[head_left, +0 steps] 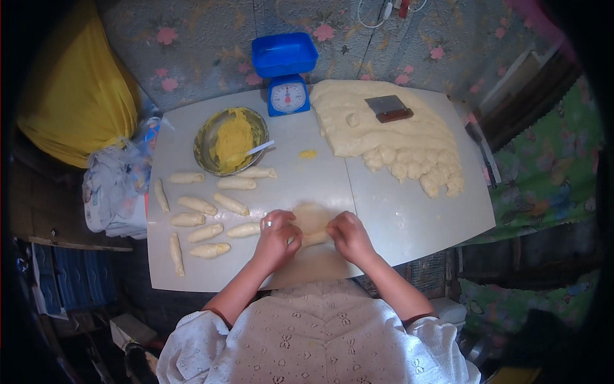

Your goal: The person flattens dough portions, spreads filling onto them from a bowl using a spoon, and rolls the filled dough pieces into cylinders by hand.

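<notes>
pinching one dough piece with left hand and right hand, we have shaped rolls at left; the far-right dough slab looks unshaped.

The left hand and right hand are pinching a dough piece above the table; rolls are lying near a bowl; a scraper is resting on a slab.

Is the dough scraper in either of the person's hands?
No, the dough scraper lies on the large dough slab, while the left hand and right hand are on a smaller dough piece.
</notes>
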The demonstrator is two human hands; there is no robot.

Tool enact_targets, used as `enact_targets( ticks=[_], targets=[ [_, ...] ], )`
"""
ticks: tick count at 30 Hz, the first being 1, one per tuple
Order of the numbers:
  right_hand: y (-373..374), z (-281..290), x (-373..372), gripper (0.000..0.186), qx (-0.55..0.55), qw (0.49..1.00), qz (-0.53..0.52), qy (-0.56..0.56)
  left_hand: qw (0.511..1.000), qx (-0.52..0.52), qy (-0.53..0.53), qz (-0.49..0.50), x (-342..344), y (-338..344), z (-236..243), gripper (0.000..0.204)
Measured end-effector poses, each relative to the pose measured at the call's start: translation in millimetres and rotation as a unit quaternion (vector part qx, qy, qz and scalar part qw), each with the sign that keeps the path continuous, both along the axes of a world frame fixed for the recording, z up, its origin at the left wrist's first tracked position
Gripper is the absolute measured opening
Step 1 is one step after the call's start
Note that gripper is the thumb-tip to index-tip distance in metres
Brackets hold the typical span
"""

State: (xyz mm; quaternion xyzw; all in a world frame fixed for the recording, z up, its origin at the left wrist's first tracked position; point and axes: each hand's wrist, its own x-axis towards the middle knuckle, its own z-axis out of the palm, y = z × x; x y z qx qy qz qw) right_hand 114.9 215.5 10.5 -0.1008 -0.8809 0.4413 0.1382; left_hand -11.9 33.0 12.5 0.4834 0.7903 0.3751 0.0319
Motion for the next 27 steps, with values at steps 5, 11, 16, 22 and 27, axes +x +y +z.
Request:
enact_targets(
  ticks=[5,11,16,22,27],
  targets=[
    [-2.1,-2.8,-2.3,0.018,0.213,0.976,-0.011,0.039,0.998,-0.023,0.007,0.056,-1.4,2.5,-15.7,0.007],
    [8.7,18.2,14.3,0.022,0.198,0.977,0.082,-0.006,0.992,-0.101,0.054,-0.048,5.3,-13.3,6.8,0.019],
    [12.6,0.5,15.5,0.018,0.177,0.981,0.070,0.027,0.994,-0.074,0.064,-0.042,6.1,-20.0,-4.6,0.016],
    [13.6,-7.4,0.4,0.016,0.127,0.991,-0.016,-0.041,0.993,-0.034,-0.016,0.111,-4.9,2.3,-4.4,0.008],
    [14.8,3.4,4.0,0.021,0.235,0.972,0.007,-0.008,0.989,-0.100,0.100,0.044,-6.1,-10.4,-13.2,0.022]
  ],
)
